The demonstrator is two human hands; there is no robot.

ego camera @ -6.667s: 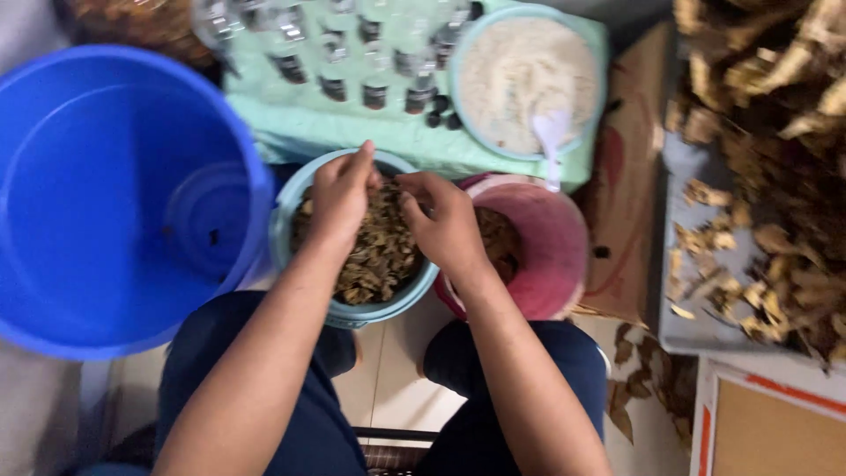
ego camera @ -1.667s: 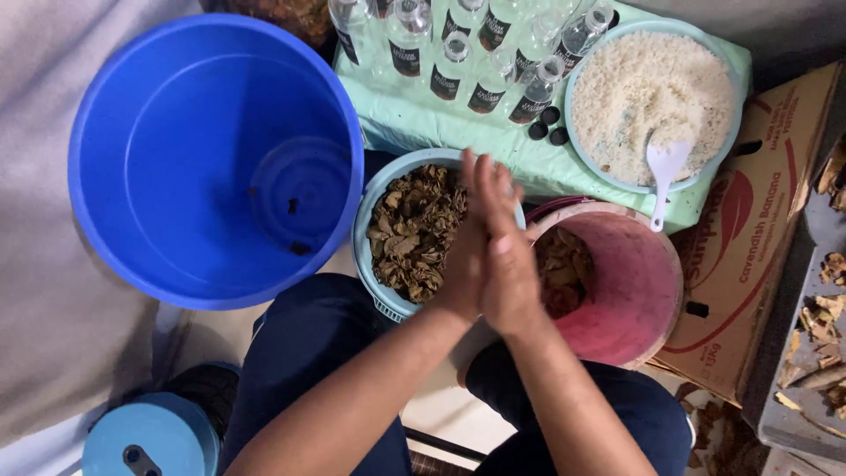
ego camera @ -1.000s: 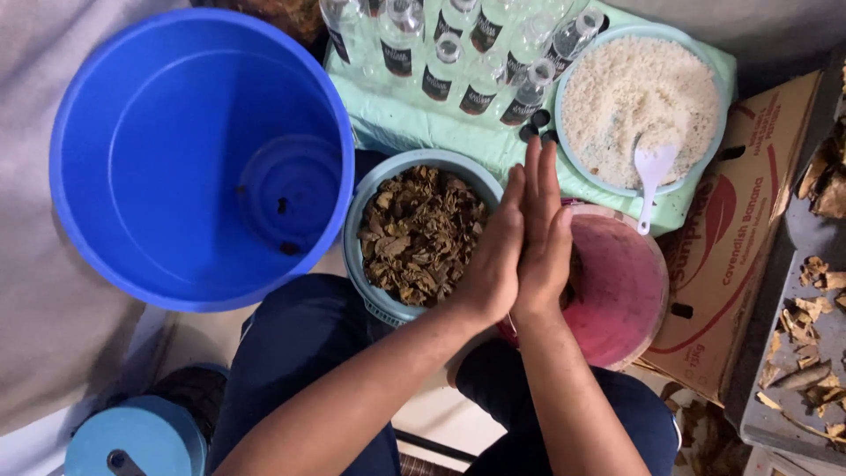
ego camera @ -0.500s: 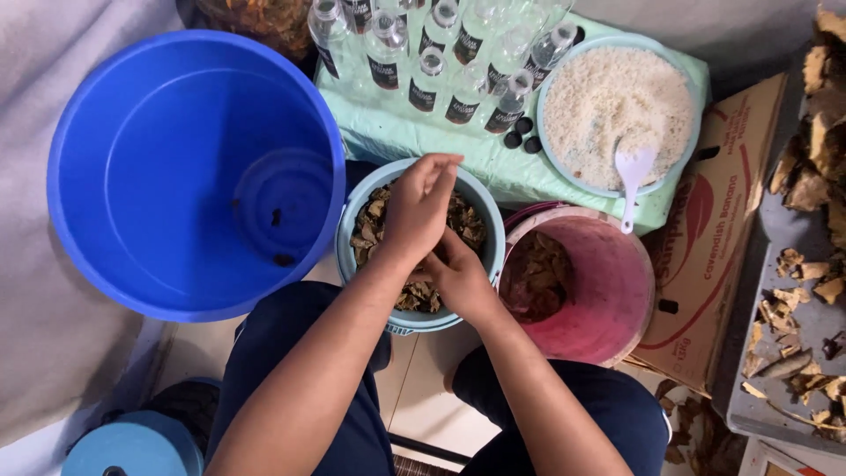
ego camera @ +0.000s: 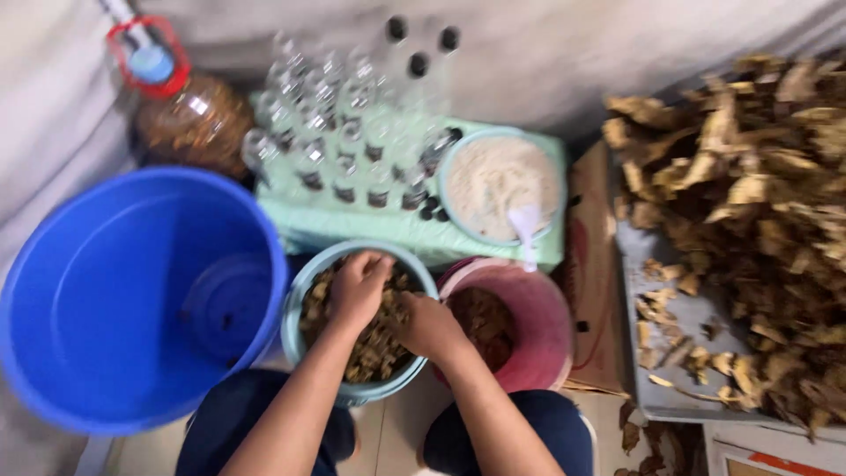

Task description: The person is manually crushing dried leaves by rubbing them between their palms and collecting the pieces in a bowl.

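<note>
**Both hands back down in the chip bowl**

Biggest thing in view is the blue bucket [ego camera: 132, 300] on the left, empty apart from a lid-like disc at the bottom. On the right there's a big heap of dried bark pieces [ego camera: 749, 229] spilling over a grey tray [ego camera: 683, 388]. Up top, a pale green tray [ego camera: 352, 225] with a cluster of small glass bottles [ego camera: 352, 132] and a bowl of white grains [ego camera: 500, 183] with a spoon in it. A pink bowl [ego camera: 538, 335] sits just beside the teal bowl [ego camera: 304, 339].

A second ago the palms were pressed flat together above the bowls. Now the left hand [ego camera: 357, 286] and right hand [ego camera: 427, 324] are both sunk into the teal bowl's brown chips [ego camera: 374, 348], fingers curled loosely into the pile. Looks like another scoop of the same stuff is being gathered.
</note>
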